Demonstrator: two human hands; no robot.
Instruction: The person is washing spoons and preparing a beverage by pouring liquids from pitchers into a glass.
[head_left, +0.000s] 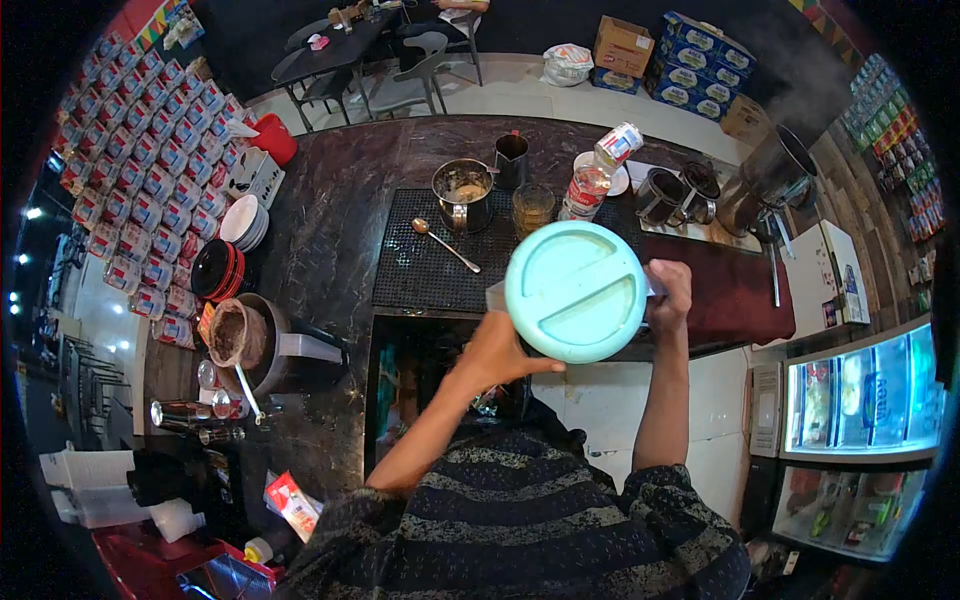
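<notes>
A jug with a round turquoise lid (576, 292) is held up between my two hands, close to the camera. The lid hides most of the jug's body. My left hand (506, 349) supports its left side, thumb under the lid's near edge. On the right, my right hand (670, 296) grips what looks like the handle. Beyond the lid, on a black perforated bar mat (405, 277), are a metal mug (463, 196) with pale residue inside, a ribbed glass (533, 208) and a long-handled spoon (446, 245). A plastic bottle (584, 191) with a can (619, 142) upended on its mouth stands behind.
A dark metal pitcher (511, 161) stands behind the mat. Two metal mugs (660, 193) and a tall steaming pot (772, 172) are at the right. Stacked bowls (245, 221), a pot with a cloth strainer (238, 334) and stacked cans (150, 165) occupy the left. A lit fridge (862, 390) stands right.
</notes>
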